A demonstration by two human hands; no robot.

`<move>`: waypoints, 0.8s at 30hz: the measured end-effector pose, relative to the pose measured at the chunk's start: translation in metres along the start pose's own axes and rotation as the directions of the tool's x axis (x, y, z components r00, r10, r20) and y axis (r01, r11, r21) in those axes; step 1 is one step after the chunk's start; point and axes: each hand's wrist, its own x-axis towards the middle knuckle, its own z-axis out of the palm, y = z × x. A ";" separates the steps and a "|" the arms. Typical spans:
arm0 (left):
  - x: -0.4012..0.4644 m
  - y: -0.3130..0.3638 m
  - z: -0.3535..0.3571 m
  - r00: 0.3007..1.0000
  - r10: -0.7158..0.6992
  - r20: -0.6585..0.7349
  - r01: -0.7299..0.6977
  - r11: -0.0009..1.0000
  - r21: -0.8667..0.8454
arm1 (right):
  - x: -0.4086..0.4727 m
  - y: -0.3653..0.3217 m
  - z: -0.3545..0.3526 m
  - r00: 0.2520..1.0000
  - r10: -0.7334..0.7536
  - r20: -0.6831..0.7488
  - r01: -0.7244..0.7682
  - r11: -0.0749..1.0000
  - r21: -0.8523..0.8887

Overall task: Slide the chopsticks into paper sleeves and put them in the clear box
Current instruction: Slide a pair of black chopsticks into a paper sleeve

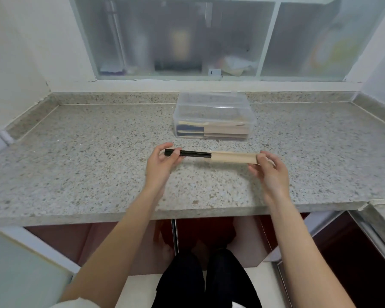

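Note:
A pair of black chopsticks (193, 154) lies level above the counter, its right half inside a tan paper sleeve (233, 157). My left hand (162, 165) pinches the bare black end. My right hand (269, 172) holds the sleeve's right end. Behind them stands the clear box (213, 101), open at the top, with several sleeved chopsticks stacked inside along its front wall.
The speckled granite counter (87, 156) runs wall to wall, with a raised lip at the back and sides. A frosted sliding window (176, 38) sits above the back lip. The counter's front edge is just below my forearms.

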 end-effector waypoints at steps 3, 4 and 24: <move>0.039 0.008 0.009 0.996 0.067 -0.052 -0.062 0.994 0.086 | 0.035 -0.011 0.007 0.997 -0.067 0.050 0.076 0.975 -0.210; 0.056 0.010 0.014 0.991 0.114 -0.065 -0.102 0.981 0.164 | 0.051 -0.014 0.011 0.994 -0.099 0.047 0.107 0.959 -0.263; 0.231 0.012 0.028 0.989 -0.002 0.147 -0.093 0.761 0.642 | 0.228 -0.035 0.058 0.943 -0.215 0.253 0.329 0.492 -0.806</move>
